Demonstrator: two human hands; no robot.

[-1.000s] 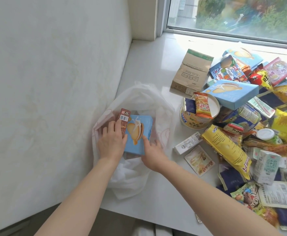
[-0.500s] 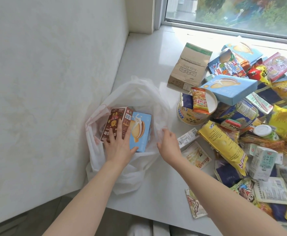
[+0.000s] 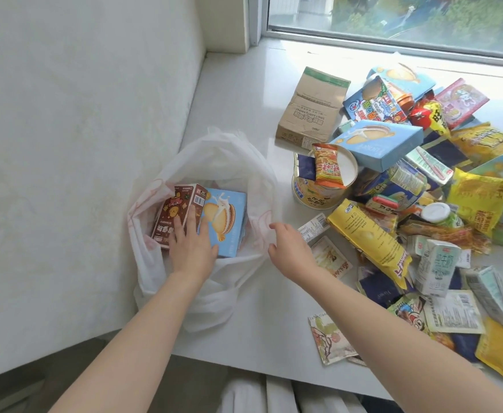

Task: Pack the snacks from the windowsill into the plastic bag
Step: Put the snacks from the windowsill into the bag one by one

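Note:
A white plastic bag (image 3: 214, 156) lies open on the windowsill (image 3: 244, 84) against the left wall. Inside it a brown snack box (image 3: 174, 210) and a light blue biscuit box (image 3: 229, 222) lie side by side. My left hand (image 3: 192, 245) rests flat on both boxes, fingers spread. My right hand (image 3: 289, 248) hovers just right of the bag's rim, fingers loosely apart and holding nothing. A big pile of snacks covers the sill to the right, among them a yellow packet (image 3: 369, 239) and a noodle cup (image 3: 324, 186).
A brown paper bag (image 3: 309, 108), another blue box (image 3: 378, 144), small milk cartons (image 3: 435, 263) and flat sachets (image 3: 330, 338) lie in the pile. The white wall (image 3: 80, 129) closes the left side. The sill's front edge runs below my forearms.
The brown box went from upright to lying flat next to the blue box. My right hand left the blue box and moved right past the bag's rim. My left hand now lies over both boxes.

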